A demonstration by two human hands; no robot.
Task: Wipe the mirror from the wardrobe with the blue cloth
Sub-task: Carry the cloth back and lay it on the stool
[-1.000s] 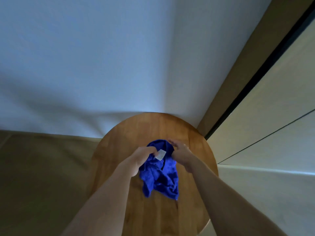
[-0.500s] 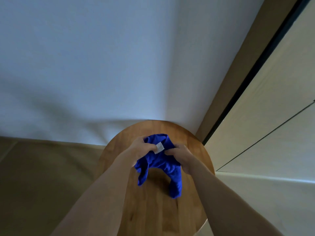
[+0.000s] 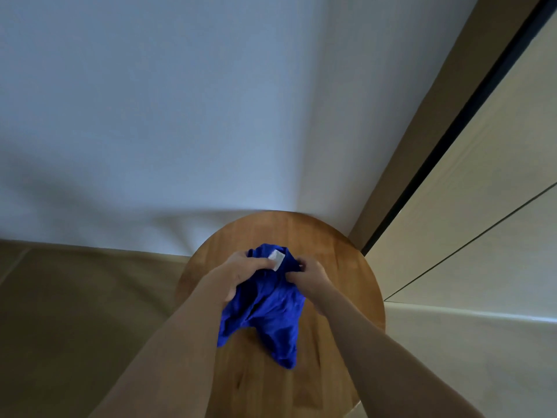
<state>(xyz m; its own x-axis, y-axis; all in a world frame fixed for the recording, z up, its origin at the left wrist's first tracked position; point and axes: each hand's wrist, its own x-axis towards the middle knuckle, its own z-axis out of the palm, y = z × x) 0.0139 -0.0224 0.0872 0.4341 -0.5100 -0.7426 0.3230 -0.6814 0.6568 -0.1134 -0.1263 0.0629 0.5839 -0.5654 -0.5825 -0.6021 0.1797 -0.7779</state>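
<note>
Nearest the camera, at six o'clock, my two bare forearms rise from the lower edge and converge above the round wooden table. My left hand is curled closed on the left side of the blue cloth, fingers wrapped into the fabric. My right hand pinches the cloth's upper right edge between thumb and fingers, narrowly closed. Between them, at the cloth's twelve o'clock, sits a small white tag.

The cloth hangs crumpled from both grips, its two lower lobes trailing toward six o'clock; whether they touch the tabletop I cannot tell. Beyond the table, from nine to twelve o'clock, stands a plain white wall above a dim brownish floor. From one to three o'clock run pale wardrobe panels with a dark vertical gap along their near edge. No mirror is visible in this view.

Step in hand, as I judge it: gathering and arranging the cloth, with wiping not yet begun. The next move calls for bunching the cloth into a flat pad in one hand, then turning toward the wardrobe at two o'clock to find the mirror. The loose lobes should be tucked in so they do not drag.
</note>
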